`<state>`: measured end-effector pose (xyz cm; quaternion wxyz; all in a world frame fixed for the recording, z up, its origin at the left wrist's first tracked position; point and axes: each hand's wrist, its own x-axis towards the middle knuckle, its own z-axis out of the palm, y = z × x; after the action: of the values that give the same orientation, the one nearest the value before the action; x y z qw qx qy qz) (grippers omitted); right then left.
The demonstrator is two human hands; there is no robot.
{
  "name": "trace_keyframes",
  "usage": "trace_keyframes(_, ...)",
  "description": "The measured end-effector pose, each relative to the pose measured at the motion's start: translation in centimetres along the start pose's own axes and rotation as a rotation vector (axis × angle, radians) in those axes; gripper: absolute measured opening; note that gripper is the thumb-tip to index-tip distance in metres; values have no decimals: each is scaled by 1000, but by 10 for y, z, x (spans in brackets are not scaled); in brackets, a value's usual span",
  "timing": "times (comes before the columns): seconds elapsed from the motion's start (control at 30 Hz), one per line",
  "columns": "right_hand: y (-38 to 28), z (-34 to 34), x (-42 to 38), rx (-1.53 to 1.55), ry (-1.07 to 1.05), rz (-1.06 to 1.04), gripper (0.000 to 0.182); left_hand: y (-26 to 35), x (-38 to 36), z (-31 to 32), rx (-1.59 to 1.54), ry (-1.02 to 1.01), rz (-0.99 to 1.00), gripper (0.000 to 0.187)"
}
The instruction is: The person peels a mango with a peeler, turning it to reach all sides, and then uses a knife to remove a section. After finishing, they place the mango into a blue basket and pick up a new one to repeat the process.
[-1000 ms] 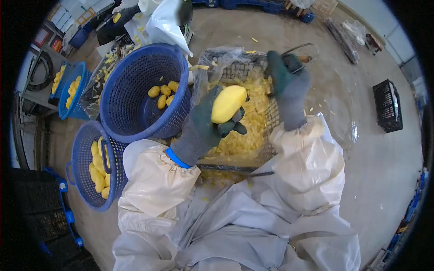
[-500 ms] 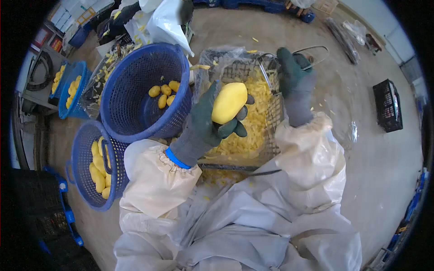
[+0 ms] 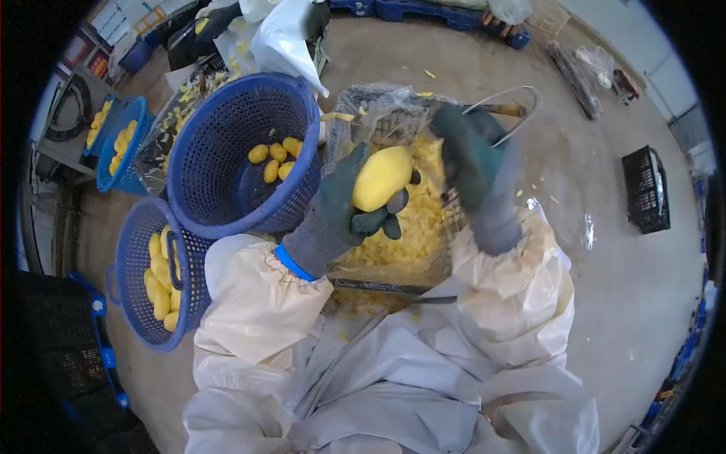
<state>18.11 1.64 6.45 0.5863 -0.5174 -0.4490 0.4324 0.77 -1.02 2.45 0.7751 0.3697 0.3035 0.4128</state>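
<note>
My left hand (image 3: pixel 355 197), in a dark green-grey glove, is closed around a smooth, pale yellow peeled potato (image 3: pixel 383 178). Green-gloved and blurred by motion, my right hand (image 3: pixel 469 155) is to the right of the potato, apart from it. It is wrapped round a peeler (image 3: pixel 532 98) whose bent metal loop sticks out past the hand; the blade is hidden. Below both hands, a plastic-lined crate (image 3: pixel 363 283) holds a heap of yellow peelings (image 3: pixel 404 242).
A large blue basket (image 3: pixel 204 159) with several potatoes (image 3: pixel 271 172) stands left of the crate. A smaller blue basket (image 3: pixel 136 303) holds peeled potatoes (image 3: pixel 160 280). Another person's gloved hand (image 3: pixel 204 30) shows at upper left. A black crate (image 3: pixel 645 189) sits on the floor at right.
My right hand has moved left and slightly down, closer to the potato, with the peeler. My left hand still holds the potato in nearly the same place.
</note>
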Motion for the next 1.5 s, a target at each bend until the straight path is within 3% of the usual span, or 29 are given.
trace_keyframes(0.03, 0, 4, -9, -85, -107, -50, 17, 0, -1, 4, 52, 24, 51, 58)
trace_keyframes(0.13, 15, -6, 15, -81, 33, -6, 20, 1, -2, 9, 68, 28, 88, 59)
trace_keyframes(0.17, 34, -14, 30, -158, 172, -131, 19, 1, 3, 4, -28, -17, 32, 57)
trace_keyframes(0.2, 27, -20, 32, -159, 128, -151, 19, 1, 6, 0, -122, -63, -28, 55)
trace_keyframes(0.27, 15, -28, 28, -165, 36, -183, 19, -1, 12, -5, 16, -4, 37, 49)
trace_keyframes(0.3, 19, -29, 20, -540, -54, -711, 13, -7, 12, -7, 74, 34, 67, 46)
trace_keyframes(0.4, 12, -12, 11, -234, -81, -73, 9, -28, 14, -10, 207, 195, 64, 50)
trace_keyframes(0.47, 65, -26, 48, -55, 170, -190, 11, -24, 6, -7, 306, 107, 130, 46)
trace_keyframes(0.5, 54, -34, 48, -226, 195, -229, 13, -18, -2, -2, 303, 106, 121, 43)
trace_keyframes(0.53, 62, -51, 57, -528, 132, -467, 14, -8, -6, 2, 305, 101, 124, 42)
trace_keyframes(0.6, 78, -65, 75, -817, 8, -758, 22, 8, -8, 5, 306, 109, 138, 42)
trace_keyframes(0.67, 66, -52, 62, -923, -111, -936, 31, -14, 22, -30, 737, 191, 921, 41)
trace_keyframes(0.73, 68, -46, 58, -970, -188, -1015, 37, -5, -5, -58, 826, 247, 1068, 40)
trace_keyframes(0.77, 79, -55, 71, -985, -201, -1000, 38, 13, -33, -53, 644, 274, 855, 39)
trace_keyframes(0.83, 98, -67, 87, -860, -144, -846, 40, 23, -62, -87, 618, 459, 839, 38)
trace_keyframes(0.97, 87, -53, 70, -858, -134, -871, 43, 53, -151, -143, 453, 800, 782, 39)
trace_keyframes(1.07, 66, -32, 44, -521, -91, -629, 16, 60, -235, -190, 560, 1144, 807, 43)
trace_keyframes(1.13, 57, -29, 39, -576, -75, -712, 11, 71, -269, -193, 650, 1382, 750, 39)
trace_keyframes(1.2, 51, -33, 39, -1038, -110, -1091, 21, 75, -284, -196, 745, 1621, 689, 34)
trace_keyframes(1.23, 50, -28, 32, -919, -89, -1046, 30, 75, -288, -201, 1069, 1599, 658, 34)
trace_keyframes(1.3, 40, -22, 24, -998, -102, -1083, 25, 73, -290, -203, 1716, 1487, 559, 34)
trace_keyframes(1.33, 37, -21, 24, -1034, -115, -1105, 23, 70, -282, -207, 1737, 1424, 607, 34)
trace_keyframes(1.4, 53, -24, 32, -833, -126, -842, 19, 74, -243, -198, 1774, 1302, 705, 34)
trace_keyframes(1.47, 59, -25, 34, -726, -118, -714, 17, 91, -198, -163, 1723, 937, 825, 35)
trace_keyframes(1.5, 57, -23, 31, -719, -109, -717, 16, 89, -167, -148, 1328, 694, 768, 36)
